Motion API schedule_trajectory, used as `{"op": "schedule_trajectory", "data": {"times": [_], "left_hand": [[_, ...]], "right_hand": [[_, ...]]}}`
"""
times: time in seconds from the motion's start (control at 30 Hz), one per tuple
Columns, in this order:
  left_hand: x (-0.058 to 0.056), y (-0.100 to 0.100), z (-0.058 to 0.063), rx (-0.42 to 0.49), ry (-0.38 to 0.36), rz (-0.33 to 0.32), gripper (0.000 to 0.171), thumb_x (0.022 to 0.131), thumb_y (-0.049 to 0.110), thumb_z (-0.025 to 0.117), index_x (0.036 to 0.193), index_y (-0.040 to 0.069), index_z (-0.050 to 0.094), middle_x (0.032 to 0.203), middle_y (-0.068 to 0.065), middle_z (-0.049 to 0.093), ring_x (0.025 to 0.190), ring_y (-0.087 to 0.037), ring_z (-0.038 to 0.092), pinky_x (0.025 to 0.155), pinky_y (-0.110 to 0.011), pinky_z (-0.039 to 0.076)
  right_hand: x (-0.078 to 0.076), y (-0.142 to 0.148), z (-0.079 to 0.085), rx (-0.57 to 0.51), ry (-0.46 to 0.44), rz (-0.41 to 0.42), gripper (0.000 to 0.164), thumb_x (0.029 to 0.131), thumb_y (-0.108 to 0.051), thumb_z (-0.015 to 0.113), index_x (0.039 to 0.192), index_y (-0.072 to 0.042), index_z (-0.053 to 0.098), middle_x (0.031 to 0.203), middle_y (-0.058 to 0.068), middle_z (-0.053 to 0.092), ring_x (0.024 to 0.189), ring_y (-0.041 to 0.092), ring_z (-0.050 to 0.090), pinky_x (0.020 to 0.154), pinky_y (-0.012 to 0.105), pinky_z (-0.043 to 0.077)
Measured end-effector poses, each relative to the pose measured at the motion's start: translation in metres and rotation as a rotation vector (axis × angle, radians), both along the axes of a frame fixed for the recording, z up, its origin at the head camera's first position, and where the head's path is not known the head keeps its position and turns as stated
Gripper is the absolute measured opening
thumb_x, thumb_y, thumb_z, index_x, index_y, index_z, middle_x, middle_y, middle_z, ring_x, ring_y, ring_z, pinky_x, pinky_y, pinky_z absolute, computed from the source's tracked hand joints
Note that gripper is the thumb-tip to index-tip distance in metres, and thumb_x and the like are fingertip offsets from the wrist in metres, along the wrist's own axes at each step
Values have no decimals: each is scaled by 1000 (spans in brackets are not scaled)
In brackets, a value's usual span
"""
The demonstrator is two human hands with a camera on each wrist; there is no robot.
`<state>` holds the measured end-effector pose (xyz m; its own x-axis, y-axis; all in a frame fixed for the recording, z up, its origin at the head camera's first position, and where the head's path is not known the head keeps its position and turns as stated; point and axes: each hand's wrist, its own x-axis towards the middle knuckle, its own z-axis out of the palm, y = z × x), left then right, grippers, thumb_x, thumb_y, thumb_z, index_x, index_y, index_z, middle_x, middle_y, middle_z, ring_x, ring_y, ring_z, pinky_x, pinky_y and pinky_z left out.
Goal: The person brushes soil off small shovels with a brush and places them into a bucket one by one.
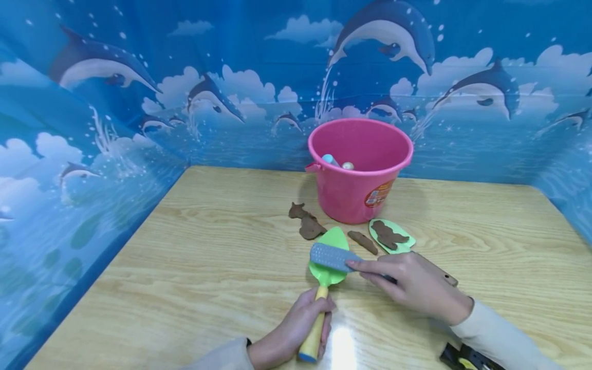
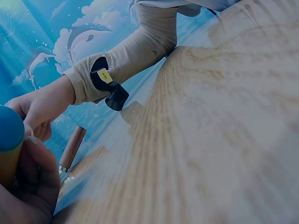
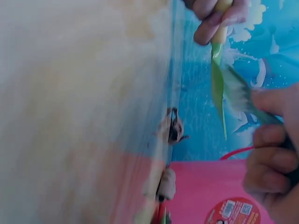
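Left grip (image 1: pixel 296 321) and right grip (image 1: pixel 413 283) both full near the lower centre of the frame

Fingers and thumb of the left grip were wrapped right round the yellow handle of a bright green trowel (image 1: pixel 326 276), whose blue end cap stuck out below the palm. In the head view the trowel lay just below and right of centre, its blade pointing toward the top of the frame. The right grip, at the lower right, was closed on a blue-grey brush with a dotted back (image 1: pixel 330 256), index finger laid along it. In the head view the brush crossed the blade; the right wrist view, blurred, left it unclear whether its bristles touched.

Around them, on a pale wood-grain table (image 1: pixel 222 267), lay a flat, irregular brown piece (image 1: pixel 311 227) left of the blade's tip and a narrow brown strip (image 1: pixel 363 241) to its right. Farther right, an irregular brown figure (image 1: pixel 389 235) rested on a pale green spade (image 1: pixel 403 248).

Behind these, right of upper centre, stood a round pink bucket (image 1: pixel 337 198) with a red label (image 1: pixel 379 194) and a light blue object (image 1: pixel 330 159) inside. A blue backdrop with dolphins (image 1: pixel 259 61) filled the top of the frame.
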<state>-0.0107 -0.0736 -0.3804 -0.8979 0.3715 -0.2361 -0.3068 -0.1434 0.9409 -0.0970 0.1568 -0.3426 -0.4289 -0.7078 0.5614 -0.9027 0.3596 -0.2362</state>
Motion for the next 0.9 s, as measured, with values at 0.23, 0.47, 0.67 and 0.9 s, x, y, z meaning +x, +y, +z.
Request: {"op": "schedule_trajectory", "data": {"times": [0.23,0.47,0.67,0.9], "left_hand": [[-3,3,-1,2,-6,10,13,90,17,50,91,4,45,52,2,45,34,-9,43,32,-22,41],[-6,6,-3,-10,-5,11,12,90,17,50,91,6,45,52,1,45,36,-10,42,32,-22,41],[-18,-9,16,-92,166,17,12,94,15,46,91,4,44,55,0,47,39,-11,46,34,-24,44],[-38,-30,55,-437,557,66,8,99,11,46,100,3,46,60,-1,51,40,-8,47,33,-29,46]], "right_hand": [[-5,5,-3,-14,-9,-110,40,82,-7,73,119,-21,70,86,-10,71,64,-8,52,56,13,45],[-7,20,-2,-85,20,-301,41,78,-3,75,117,-15,71,111,12,69,83,20,70,65,34,58],[4,52,-4,-96,-77,-305,45,80,1,73,121,-18,69,83,-6,70,54,-6,42,51,9,37],[14,76,1,-151,-7,-227,37,81,-2,73,117,-13,71,106,-1,71,98,-2,64,81,7,48]]}}
